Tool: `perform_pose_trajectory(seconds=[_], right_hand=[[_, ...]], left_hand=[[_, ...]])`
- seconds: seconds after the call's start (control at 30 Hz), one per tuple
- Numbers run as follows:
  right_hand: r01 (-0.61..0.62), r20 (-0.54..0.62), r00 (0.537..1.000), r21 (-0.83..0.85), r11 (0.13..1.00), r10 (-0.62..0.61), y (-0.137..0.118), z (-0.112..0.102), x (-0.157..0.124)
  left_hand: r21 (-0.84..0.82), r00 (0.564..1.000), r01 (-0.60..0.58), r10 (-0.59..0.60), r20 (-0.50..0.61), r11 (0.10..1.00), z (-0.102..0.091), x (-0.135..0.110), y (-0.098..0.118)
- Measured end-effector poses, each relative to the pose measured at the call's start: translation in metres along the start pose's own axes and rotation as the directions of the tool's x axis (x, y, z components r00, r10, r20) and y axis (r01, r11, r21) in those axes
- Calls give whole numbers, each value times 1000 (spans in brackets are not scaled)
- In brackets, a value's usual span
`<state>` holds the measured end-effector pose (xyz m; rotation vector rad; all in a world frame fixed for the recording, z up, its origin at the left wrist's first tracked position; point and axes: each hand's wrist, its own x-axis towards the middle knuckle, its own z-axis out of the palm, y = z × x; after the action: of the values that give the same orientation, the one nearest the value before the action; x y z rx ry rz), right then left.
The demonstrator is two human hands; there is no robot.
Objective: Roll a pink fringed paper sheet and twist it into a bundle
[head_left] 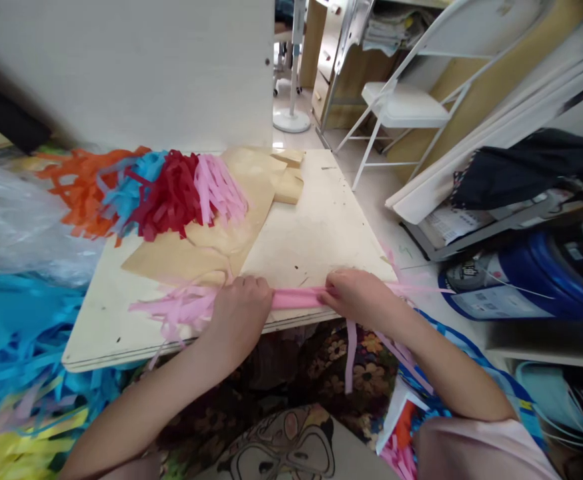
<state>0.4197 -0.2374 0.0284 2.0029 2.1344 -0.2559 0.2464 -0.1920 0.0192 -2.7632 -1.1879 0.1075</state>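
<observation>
My left hand (241, 310) and my right hand (359, 297) both grip a bundle of pink fringed paper strips (294, 298) stretched between them at the near edge of a pale wooden board (316, 227). Loose pink fringe ends (171, 310) spread out to the left of my left hand, and a few strips hang off the board's edge under my right hand. Farther back on the board lie fringed paper bunches in orange (79, 190), blue (131, 187), dark red (169, 197) and pink (219, 187), resting on brown cardboard pieces (211, 247).
A clear plastic bag (16, 227) and heaps of blue and yellow paper strips (21, 347) lie at the left. A white panel (136, 73) stands behind the board. A white folding chair (404, 103), a blue barrel (526, 280) and clutter fill the right.
</observation>
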Motion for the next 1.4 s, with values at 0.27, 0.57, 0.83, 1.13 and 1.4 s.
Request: perform_pose_trajectory(seconds=[0.27, 0.57, 0.83, 1.13, 1.4], right_hand=[[-13, -257, 964, -295, 955, -66, -41, -12, -3], [6, -359, 922, -354, 935, -142, -63, 22, -21], [-185, -345, 935, -273, 944, 83, -106, 33, -24], [-209, -367, 930, -440, 873, 38, -106, 47, -22], [-148, -404, 915, -372, 917, -16, -97, 49, -22]], left_hand=[[163, 800, -289, 331, -500, 943, 11, -3, 5], [118, 865, -184, 218, -453, 976, 21, -31, 8], [-4, 906, -184, 168, -388, 983, 33, -53, 14], [-33, 858, -204, 162, -487, 978, 46, -54, 15], [-68, 861, -154, 100, -499, 986, 50, -54, 23]])
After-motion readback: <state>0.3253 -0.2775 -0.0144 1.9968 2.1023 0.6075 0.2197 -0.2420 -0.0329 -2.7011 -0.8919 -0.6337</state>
